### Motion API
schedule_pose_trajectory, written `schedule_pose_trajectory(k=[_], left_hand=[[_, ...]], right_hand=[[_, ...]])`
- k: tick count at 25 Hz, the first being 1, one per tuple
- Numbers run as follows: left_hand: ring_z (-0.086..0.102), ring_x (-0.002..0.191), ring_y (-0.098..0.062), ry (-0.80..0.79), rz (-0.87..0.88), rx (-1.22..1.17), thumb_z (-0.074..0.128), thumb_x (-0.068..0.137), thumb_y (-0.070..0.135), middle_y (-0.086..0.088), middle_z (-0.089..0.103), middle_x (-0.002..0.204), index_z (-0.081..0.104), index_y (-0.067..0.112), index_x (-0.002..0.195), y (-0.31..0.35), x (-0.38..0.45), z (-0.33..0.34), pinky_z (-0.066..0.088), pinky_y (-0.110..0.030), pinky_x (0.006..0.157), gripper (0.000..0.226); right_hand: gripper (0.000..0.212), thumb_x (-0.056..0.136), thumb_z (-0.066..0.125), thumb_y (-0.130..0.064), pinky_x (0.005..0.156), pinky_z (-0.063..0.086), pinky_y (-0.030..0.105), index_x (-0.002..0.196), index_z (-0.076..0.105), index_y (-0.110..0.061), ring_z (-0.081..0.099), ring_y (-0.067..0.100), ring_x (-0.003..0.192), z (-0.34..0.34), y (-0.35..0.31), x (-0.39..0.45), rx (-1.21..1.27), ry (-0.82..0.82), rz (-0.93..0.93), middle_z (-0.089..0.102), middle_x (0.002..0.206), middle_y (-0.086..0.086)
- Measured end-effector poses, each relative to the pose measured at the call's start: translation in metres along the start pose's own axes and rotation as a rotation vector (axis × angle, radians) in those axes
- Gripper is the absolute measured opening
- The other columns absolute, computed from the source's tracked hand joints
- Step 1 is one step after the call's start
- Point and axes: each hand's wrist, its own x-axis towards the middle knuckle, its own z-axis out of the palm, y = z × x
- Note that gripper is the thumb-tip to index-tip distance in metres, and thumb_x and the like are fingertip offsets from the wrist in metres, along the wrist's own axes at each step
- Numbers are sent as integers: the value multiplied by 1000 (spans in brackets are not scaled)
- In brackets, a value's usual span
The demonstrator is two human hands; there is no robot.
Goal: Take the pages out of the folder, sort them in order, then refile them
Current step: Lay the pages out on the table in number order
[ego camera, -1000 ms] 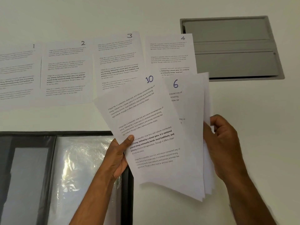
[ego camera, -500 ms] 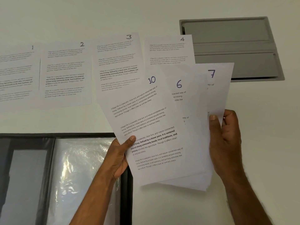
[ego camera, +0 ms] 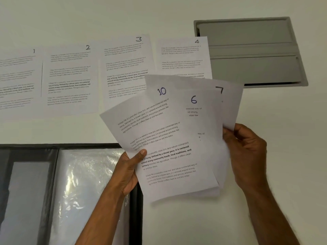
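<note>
Pages numbered 1 (ego camera: 17,76), 2 (ego camera: 70,78), 3 (ego camera: 125,68) and 4 (ego camera: 182,57) lie in a row on the white table. Above the table I hold a fanned stack of pages. Page 10 (ego camera: 159,138) is on top, page 6 (ego camera: 200,119) behind it, page 7 (ego camera: 230,103) further back. My left hand (ego camera: 127,174) grips the stack at its left edge, thumb on page 10. My right hand (ego camera: 246,152) pinches the right edges of the rear pages. The open black folder (ego camera: 58,191) with clear plastic sleeves lies at the lower left.
A grey recessed cable hatch (ego camera: 251,50) sits in the table at the upper right, just past page 4. Bare white tabletop (ego camera: 283,138) extends to the right and below the held pages.
Page 7 was fanned out to the right behind page 6, then drawn partly back. My right hand shifted along the rear pages' edge. The left hand stayed put.
</note>
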Motion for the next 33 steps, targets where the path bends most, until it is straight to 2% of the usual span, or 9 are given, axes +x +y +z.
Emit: schedule_pose_trajectory(k=[8,12,17,21,23,25,26,28,33], left_hand=[[72,114,-32,20,2,-14,63,87,1,-17,72,128,64,10,131,2,-4,7,60,-46,93,46],[73,113,-32,15,-1,-11,62,90,0,-18,71,129,65,10,131,2,-5,6,61,-46,93,42],[72,115,-31,18,3,-31,60,91,1,-17,71,129,65,11,131,5,-6,2,59,-45,95,42],[74,109,-29,44,8,-19,62,89,2,-17,72,127,65,11,130,7,-6,-1,63,-43,89,43],[74,109,-29,46,6,-15,63,88,3,-17,72,127,63,10,132,8,-6,-3,63,-43,87,45],[74,110,-30,45,1,-19,63,89,2,-17,72,128,62,9,135,7,-6,-5,64,-42,86,47],[74,110,-30,49,-1,-23,62,89,2,-17,72,128,62,9,136,7,-6,-6,64,-42,85,47],[74,109,-29,51,-3,-28,61,91,1,-17,72,127,62,9,134,7,-6,-7,64,-41,85,44],[77,99,-25,67,-5,-7,54,98,-4,-14,77,117,65,11,127,7,-7,-7,65,-37,77,34]], right_hand=[[26,88,78,-16,84,55,18,105,73,-35,67,4,89,-1,0,-4,-160,50,-174,70,92,-19],[18,90,72,-26,90,56,24,106,74,-34,69,8,96,2,-2,-7,-50,58,-95,72,96,-19],[25,96,69,-11,94,57,24,109,77,-31,72,11,104,2,-10,-7,86,94,-22,78,106,-12],[35,95,68,-2,80,55,12,122,71,-24,65,-5,74,4,-16,-4,70,84,-7,64,70,-28],[42,95,66,0,79,53,9,132,65,-20,60,-6,65,4,-17,-5,54,77,-17,54,59,-27],[48,97,66,-5,81,57,16,139,60,-25,66,-2,72,4,-19,-6,68,57,-16,63,67,-23],[50,97,66,-8,82,60,21,141,58,-29,72,2,85,4,-20,-6,92,45,0,74,84,-21],[54,97,66,-10,79,62,24,145,53,-33,74,11,103,4,-21,-6,107,35,18,75,116,-20],[67,91,72,-18,75,61,22,150,43,-34,76,10,95,1,-23,-4,65,-8,44,79,101,-17]])
